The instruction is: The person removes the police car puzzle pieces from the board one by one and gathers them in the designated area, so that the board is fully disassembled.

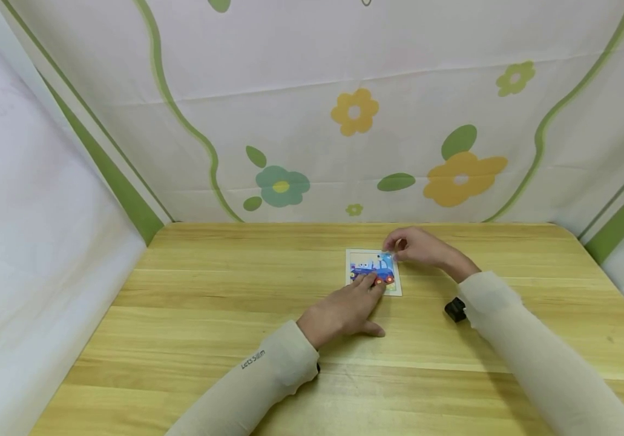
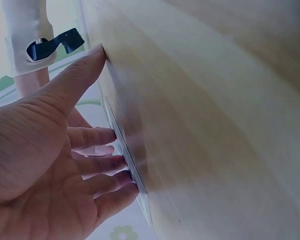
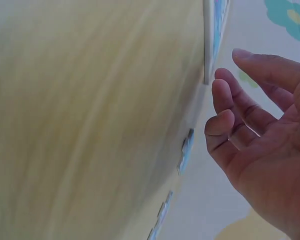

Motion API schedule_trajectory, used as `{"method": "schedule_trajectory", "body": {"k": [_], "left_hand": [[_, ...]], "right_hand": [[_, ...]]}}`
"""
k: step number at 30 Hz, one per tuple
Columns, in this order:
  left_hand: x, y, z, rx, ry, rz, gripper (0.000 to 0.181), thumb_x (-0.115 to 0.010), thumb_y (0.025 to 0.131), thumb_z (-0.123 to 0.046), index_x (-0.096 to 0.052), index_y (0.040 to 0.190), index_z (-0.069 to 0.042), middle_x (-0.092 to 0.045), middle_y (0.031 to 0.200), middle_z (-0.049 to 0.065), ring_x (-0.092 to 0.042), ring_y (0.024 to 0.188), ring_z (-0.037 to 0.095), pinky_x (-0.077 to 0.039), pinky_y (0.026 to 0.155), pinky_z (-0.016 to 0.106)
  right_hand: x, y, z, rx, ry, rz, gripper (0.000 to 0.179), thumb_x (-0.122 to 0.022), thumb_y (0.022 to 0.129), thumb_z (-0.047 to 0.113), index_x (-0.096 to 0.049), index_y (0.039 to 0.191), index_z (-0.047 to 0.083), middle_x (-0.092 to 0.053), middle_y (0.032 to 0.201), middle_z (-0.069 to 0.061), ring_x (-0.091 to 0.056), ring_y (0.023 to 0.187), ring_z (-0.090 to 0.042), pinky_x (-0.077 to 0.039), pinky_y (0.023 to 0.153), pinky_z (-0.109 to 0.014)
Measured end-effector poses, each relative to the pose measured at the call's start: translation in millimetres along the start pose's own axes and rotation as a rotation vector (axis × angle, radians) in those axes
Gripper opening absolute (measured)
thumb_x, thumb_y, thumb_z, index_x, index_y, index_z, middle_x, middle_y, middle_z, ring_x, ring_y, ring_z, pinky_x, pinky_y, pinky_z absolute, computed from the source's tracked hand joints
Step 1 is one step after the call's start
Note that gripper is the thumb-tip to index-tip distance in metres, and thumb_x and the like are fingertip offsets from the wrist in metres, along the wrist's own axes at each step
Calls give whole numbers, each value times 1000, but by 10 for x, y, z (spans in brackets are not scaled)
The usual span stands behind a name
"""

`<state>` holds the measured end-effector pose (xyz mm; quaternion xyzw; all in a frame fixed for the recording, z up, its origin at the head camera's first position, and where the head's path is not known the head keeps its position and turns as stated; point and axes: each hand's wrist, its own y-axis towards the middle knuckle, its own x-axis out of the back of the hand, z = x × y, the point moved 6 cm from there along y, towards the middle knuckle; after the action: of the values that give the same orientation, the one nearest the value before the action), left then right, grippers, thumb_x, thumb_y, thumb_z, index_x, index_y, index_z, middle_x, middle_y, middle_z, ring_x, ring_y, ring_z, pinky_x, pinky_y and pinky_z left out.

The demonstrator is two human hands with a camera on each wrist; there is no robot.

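Observation:
A small square picture puzzle (image 1: 368,260) with a white border lies toward the back of the wooden table, showing a blue vehicle with eyes and wheels. The fingertips of my left hand (image 1: 347,307) rest on its lower part, hiding some of the picture; the fingers are fairly straight and the thumb is spread to the side. At the upper right corner of the puzzle is my right hand (image 1: 417,245). Its fingers are loosely bent, and in the right wrist view a gap shows between thumb and fingers, with nothing visible there.
Two loose puzzle pieces, one nearer (image 3: 186,152) and one farther down (image 3: 161,217), lie on the table in the right wrist view. A black wrist device (image 1: 456,309) sticks out by the right cuff. Behind the table (image 1: 208,327) hangs a flowered cloth (image 1: 312,133).

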<state>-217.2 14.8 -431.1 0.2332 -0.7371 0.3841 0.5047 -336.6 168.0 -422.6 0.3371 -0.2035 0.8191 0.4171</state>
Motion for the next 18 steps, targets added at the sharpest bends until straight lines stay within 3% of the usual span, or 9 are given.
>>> {"method": "schedule_trajectory", "body": {"k": [12,18], "left_hand": [[-12,15,8,-16,28,6,95,-67,97,-57,-24,168,-11,-15,177,11,-17,164,28,-23,132,35],[-8,21,9,-18,39,8,95,-67,97,-58,-24,168,-11,-16,177,11,-18,164,28,-24,132,35]], "right_hand": [[-117,65,-11,15,2,23,25,-65,93,-7,-77,111,6,-66,114,-17,-58,96,-26,-51,84,-37],[-146,86,-8,4,-9,40,28,-65,91,-8,-79,108,10,-64,118,-17,-60,104,-30,-54,91,-45]]}}
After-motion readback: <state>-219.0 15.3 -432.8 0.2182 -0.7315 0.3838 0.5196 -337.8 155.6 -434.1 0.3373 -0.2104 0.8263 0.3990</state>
